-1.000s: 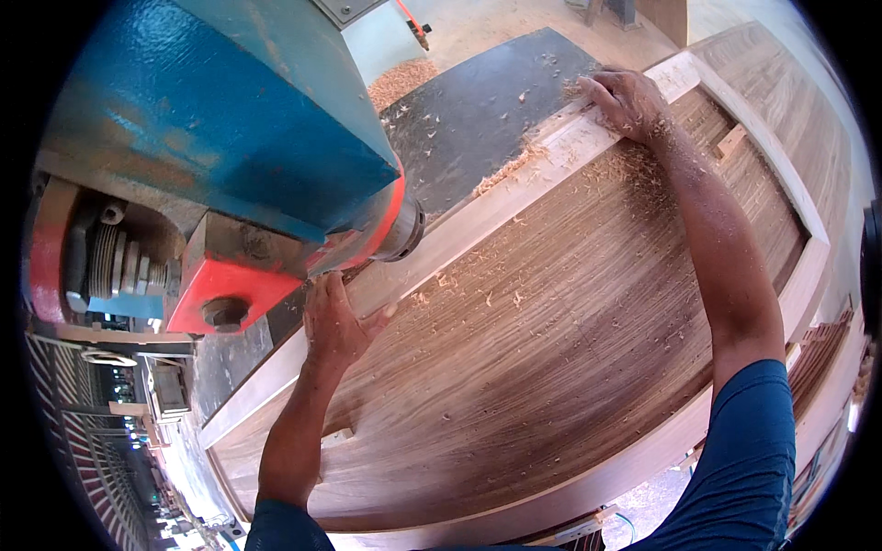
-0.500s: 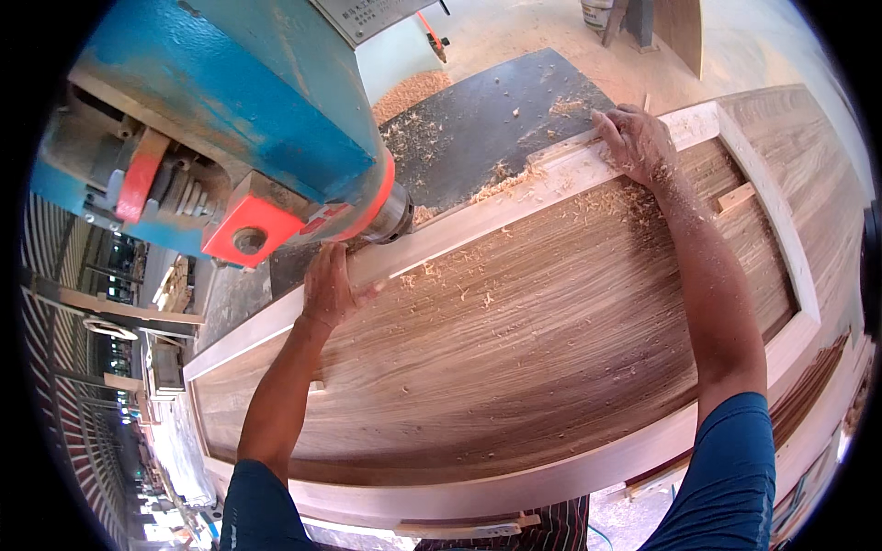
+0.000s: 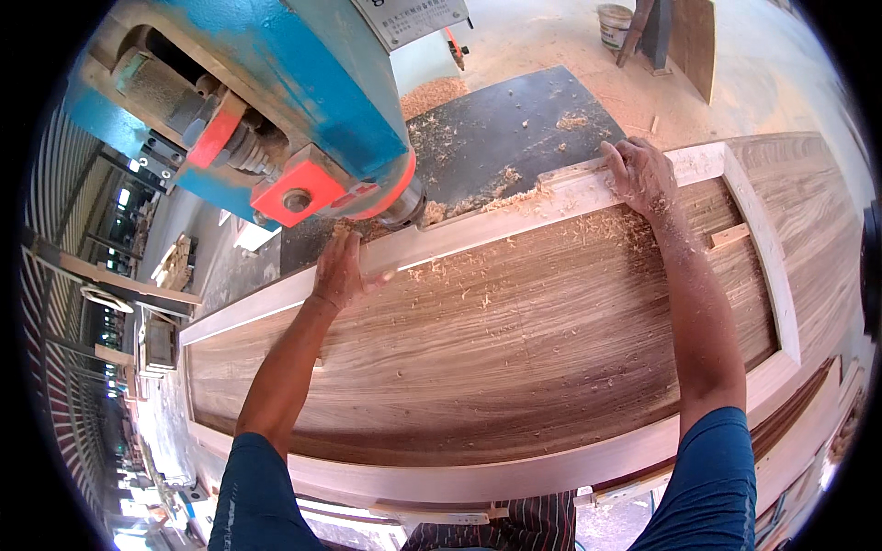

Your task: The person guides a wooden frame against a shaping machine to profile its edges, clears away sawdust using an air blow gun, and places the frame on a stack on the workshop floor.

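Note:
A long pale wooden frame (image 3: 514,481) lies on a brown wood-grained board (image 3: 514,358), which reaches past it at the right. My left hand (image 3: 340,271) grips the frame's far rail, fingers over the far edge and thumb on the near side. Farther right, my right hand (image 3: 643,179) holds the same rail, fingers bent over its far edge. Just right of my left hand, the round metal spindle (image 3: 404,209) of a blue machine (image 3: 340,78) stands close above the rail. Its tip is hard to make out. Shavings dust the rail, the board and my right forearm.
A dark metal machine table (image 3: 524,124) with shavings lies beyond the rail. Shavings are heaped on the floor behind it. A small wooden block (image 3: 729,236) sits inside the frame's right end. A bucket (image 3: 614,26) stands far back. Boards (image 3: 799,432) lie at the lower right.
The whole view has shifted, so the machine and its table sit lower and farther right in it. Both hands keep their hold on the rail, at much the same spots.

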The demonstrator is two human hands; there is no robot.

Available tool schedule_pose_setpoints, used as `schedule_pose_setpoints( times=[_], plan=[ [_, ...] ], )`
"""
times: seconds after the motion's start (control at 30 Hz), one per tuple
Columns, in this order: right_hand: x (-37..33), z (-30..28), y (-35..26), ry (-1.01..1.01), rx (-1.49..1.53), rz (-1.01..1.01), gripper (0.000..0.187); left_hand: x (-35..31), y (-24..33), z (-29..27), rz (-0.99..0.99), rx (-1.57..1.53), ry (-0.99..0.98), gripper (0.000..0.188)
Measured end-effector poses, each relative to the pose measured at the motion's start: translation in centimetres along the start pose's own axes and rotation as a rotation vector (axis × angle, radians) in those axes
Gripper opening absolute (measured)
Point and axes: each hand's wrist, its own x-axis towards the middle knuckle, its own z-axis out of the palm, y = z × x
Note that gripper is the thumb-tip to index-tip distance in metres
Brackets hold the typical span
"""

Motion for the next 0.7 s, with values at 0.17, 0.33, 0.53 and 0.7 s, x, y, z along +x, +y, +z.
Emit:
schedule_pose_setpoints(
  times=[0.17, 0.33, 0.53, 0.7],
  plan=[
    [0.1, -0.2, -0.3, 0.033, 0.033, -0.020, 0.038, 0.0, 0.4, -0.1, 0.012, -0.004, 0.035, 0.086],
    [0.4, -0.2, -0.5, 0.050, 0.043, -0.038, 0.037, 0.1, 0.4, -0.7, -0.030, -0.043, -0.047, 0.091],
    [0.7, 0.0, -0.9, 0.080, 0.016, -0.011, 0.037, 0.1, 0.8, -1.2, -0.040, -0.070, 0.002, 0.093],
    [0.8, 0.2, -1.6, 0.088, 0.023, 0.026, 0.034, -0.1, -1.6, 1.6, -0.117, -0.976, -0.026, 0.089]
  ],
)
